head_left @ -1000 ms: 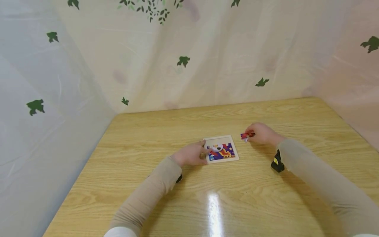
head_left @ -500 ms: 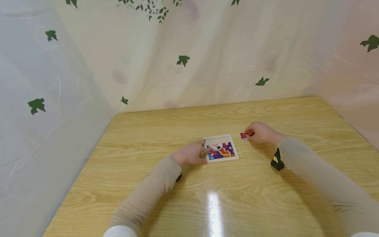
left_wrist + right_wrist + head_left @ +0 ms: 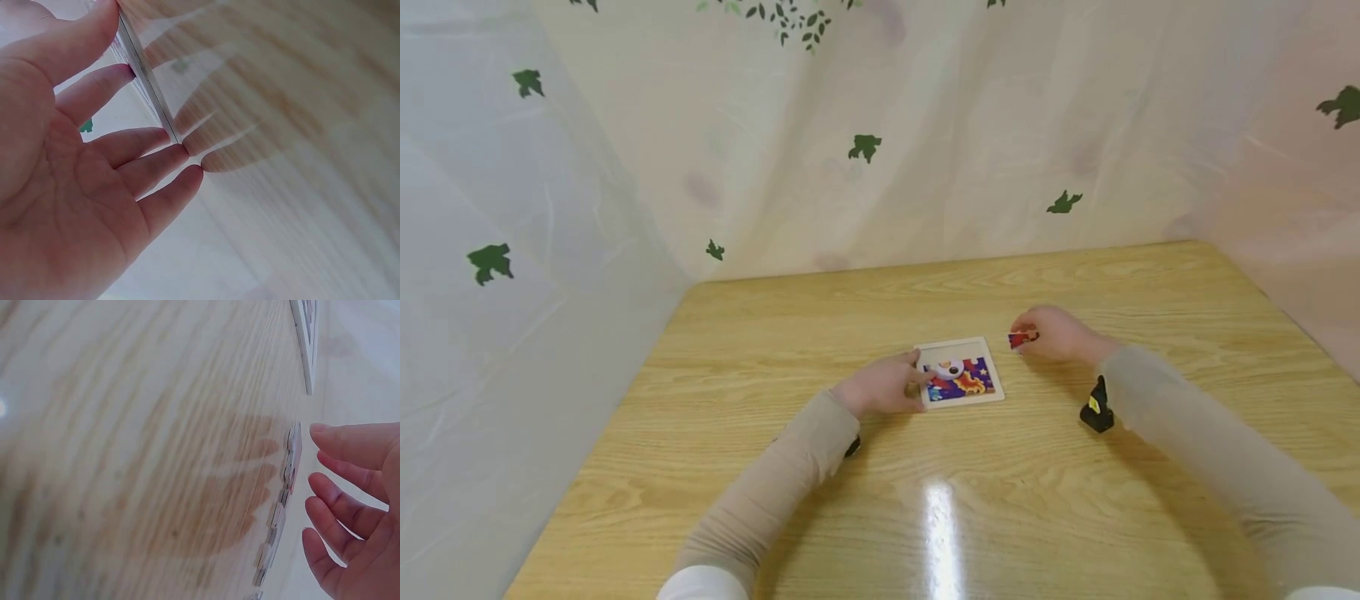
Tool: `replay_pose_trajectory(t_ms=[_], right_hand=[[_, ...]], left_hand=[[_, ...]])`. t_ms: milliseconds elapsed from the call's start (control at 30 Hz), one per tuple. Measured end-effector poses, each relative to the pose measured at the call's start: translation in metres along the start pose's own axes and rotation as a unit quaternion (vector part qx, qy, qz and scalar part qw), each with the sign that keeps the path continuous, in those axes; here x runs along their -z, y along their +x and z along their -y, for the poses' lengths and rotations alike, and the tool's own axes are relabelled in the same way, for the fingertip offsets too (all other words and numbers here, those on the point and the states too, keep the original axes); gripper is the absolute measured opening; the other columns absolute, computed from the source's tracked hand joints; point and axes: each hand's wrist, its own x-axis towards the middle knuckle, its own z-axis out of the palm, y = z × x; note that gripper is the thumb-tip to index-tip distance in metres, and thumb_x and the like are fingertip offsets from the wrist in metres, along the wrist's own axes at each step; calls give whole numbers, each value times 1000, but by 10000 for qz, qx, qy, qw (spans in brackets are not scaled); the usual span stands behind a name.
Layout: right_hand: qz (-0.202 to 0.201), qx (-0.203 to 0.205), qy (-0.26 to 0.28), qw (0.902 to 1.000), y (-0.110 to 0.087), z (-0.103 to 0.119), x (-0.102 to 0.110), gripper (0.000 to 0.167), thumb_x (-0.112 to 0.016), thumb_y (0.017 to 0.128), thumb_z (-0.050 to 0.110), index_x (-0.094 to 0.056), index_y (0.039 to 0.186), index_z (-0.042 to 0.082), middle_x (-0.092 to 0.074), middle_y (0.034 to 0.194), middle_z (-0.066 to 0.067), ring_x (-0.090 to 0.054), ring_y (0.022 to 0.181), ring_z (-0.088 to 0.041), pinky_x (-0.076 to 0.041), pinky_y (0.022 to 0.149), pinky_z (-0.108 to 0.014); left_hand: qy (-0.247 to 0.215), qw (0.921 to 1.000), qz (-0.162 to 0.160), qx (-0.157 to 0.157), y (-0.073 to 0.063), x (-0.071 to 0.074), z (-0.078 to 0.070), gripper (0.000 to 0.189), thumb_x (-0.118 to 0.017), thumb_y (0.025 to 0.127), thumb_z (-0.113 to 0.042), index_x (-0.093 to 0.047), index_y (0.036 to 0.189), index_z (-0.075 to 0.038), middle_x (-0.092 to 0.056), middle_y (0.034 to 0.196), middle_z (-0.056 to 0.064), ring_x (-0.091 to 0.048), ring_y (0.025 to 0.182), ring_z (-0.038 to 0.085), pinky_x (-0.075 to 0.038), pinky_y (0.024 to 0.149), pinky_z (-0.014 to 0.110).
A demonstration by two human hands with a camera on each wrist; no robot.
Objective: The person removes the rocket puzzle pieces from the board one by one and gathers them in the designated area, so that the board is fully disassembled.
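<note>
A shallow puzzle board [image 3: 964, 404] with a light frame lies on the table, partly filled with a purple, red and orange picture. The upper strip of its inside is bare. My left hand [image 3: 883, 387] rests along the board's left side, one finger reaching over the picture; in the left wrist view the extended fingertips touch the board's edge [image 3: 150, 84]. To the right, loose puzzle pieces [image 3: 1018, 340] lie partly hidden under my right hand [image 3: 1054, 332]. The right wrist view shows several pieces [image 3: 274, 525] in a row on the table, with the loosely bent fingers just above them, gripping nothing.
The wood-grained table [image 3: 760, 358] spreads around both hands. Pale curtains [image 3: 947, 167] with green leaf shapes hang behind it and at both sides. A black wrist device [image 3: 1097, 408] sits beneath the right cuff.
My right hand has shifted slightly left over the loose pieces, covering more of them. The left hand keeps its place at the board. The head view has tilted down a little.
</note>
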Motion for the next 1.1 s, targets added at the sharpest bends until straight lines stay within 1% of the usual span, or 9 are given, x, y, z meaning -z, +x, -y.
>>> replay_pose_trajectory(t_ms=[200, 433, 700, 800, 967, 1033, 1100], right_hand=[[-67, 73, 187, 9998, 0, 6, -1, 28, -68, 84, 7, -65, 106, -8, -64, 97, -19, -60, 91, -34, -49, 84, -51], [-147, 27, 388, 9991, 2, 12, -6, 26, -66, 86, 6, -64, 109, -8, -65, 106, -22, -61, 99, -35, -49, 89, -50], [-271, 260, 471, 9982, 3, 17, -11, 24, -67, 85, 6, -66, 106, -6, -64, 101, -19, -61, 92, -31, -50, 84, -48], [-258, 291, 409, 9984, 3, 21, -13, 25, -67, 85, 7, -66, 107, -5, -64, 101, -19, -60, 90, -30, -50, 82, -47], [-147, 208, 301, 9992, 2, 31, -13, 28, -66, 87, 11, -65, 111, -4, -64, 102, -16, -58, 85, -24, -49, 78, -43], [-106, 190, 305, 9993, 2, 34, -13, 30, -66, 87, 13, -64, 112, -3, -64, 103, -16, -57, 85, -24, -49, 78, -43], [-46, 154, 360, 9992, 2, 37, -14, 33, -67, 87, 15, -63, 115, -3, -63, 106, -17, -58, 89, -27, -49, 81, -45]], left_hand=[[87, 10000, -3, -38, 0, 1, -1, 57, -65, 89, -31, -45, 141, -18, -18, 154, 21, -25, 142, 32, -26, 116, 37], [91, 10000, 8, 20, 0, 1, -1, 56, -65, 89, -32, -45, 140, -19, -19, 155, 20, -27, 142, 32, -25, 116, 37], [100, 9999, -24, -43, -2, 1, -1, 56, -65, 90, -31, -46, 140, -18, -20, 154, 22, -28, 141, 33, -27, 115, 37], [107, 9999, -42, -75, -3, 0, 0, 56, -65, 90, -31, -46, 140, -17, -21, 154, 22, -28, 141, 33, -28, 115, 37], [114, 9998, -97, -112, -3, -1, 1, 55, -65, 89, -30, -47, 140, -16, -21, 153, 22, -29, 140, 33, -27, 115, 37], [124, 9998, -113, -116, -3, -2, 2, 55, -66, 89, -30, -47, 139, -16, -22, 153, 22, -30, 140, 33, -28, 115, 37], [128, 9998, -118, -118, -3, -2, 3, 55, -66, 89, -30, -47, 139, -16, -22, 153, 22, -30, 140, 33, -28, 115, 37]])
